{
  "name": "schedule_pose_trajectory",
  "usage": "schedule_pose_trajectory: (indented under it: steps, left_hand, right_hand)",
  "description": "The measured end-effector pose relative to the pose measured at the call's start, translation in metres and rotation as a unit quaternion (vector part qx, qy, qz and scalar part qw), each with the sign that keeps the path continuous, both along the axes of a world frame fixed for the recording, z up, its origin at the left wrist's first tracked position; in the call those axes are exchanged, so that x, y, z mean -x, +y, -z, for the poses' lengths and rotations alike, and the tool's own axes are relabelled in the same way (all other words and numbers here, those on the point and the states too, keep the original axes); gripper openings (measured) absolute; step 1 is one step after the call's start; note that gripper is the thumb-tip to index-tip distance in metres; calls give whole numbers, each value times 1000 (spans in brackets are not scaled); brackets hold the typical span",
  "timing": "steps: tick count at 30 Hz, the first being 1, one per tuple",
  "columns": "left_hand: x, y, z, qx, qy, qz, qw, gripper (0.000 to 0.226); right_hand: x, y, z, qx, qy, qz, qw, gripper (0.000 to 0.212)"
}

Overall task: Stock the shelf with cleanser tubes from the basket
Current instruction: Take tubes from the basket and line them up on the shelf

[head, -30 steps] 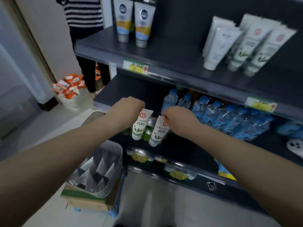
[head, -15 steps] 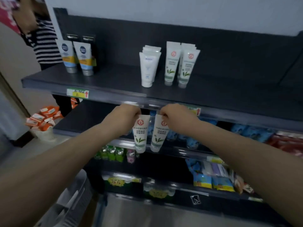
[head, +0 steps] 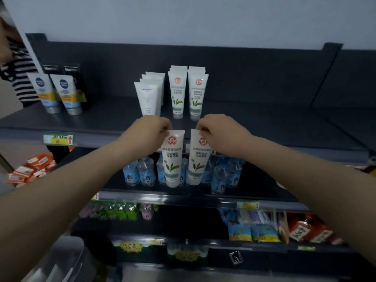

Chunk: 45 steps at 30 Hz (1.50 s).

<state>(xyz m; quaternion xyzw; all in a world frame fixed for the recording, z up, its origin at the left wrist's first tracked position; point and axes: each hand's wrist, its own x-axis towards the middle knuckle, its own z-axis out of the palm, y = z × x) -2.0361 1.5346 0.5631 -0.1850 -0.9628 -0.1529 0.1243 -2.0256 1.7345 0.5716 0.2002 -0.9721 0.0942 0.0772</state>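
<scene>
While left hand [head: 149,132] pinches tube 1 [head: 172,161] — right hand [head: 220,132] pinches tube 2 [head: 198,159].

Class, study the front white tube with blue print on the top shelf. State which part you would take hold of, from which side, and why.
Pinch the flat sealed top edge of the white tube, coming from above and in front. It stands on its cap, wide end up, with more tubes behind and leaf tubes close on its right.
</scene>
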Motion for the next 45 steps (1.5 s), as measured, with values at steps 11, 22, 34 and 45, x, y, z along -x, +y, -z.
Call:
schedule_pose_trajectory:
  steps: [11, 22, 34, 45]
  left_hand:
    - [59, 10, -55, -3, 40, 30, 999, 21]
    - [122, 3, -87, 1, 48, 51, 998, 24]
    - [176, 5, -79, 7, 25, 59, 998, 24]
    - [194, 7, -68, -22, 21, 64, 997, 25]
  right_hand:
    - [46, 6, -52, 19, 46, 24, 998, 21]
    - [102, -3, -83, 27, 76, 63, 995, 21]
    - [154, -5, -71, -1, 51, 98, 994, 23]
    - [175, -10, -64, -21, 57, 112, 992, 23]
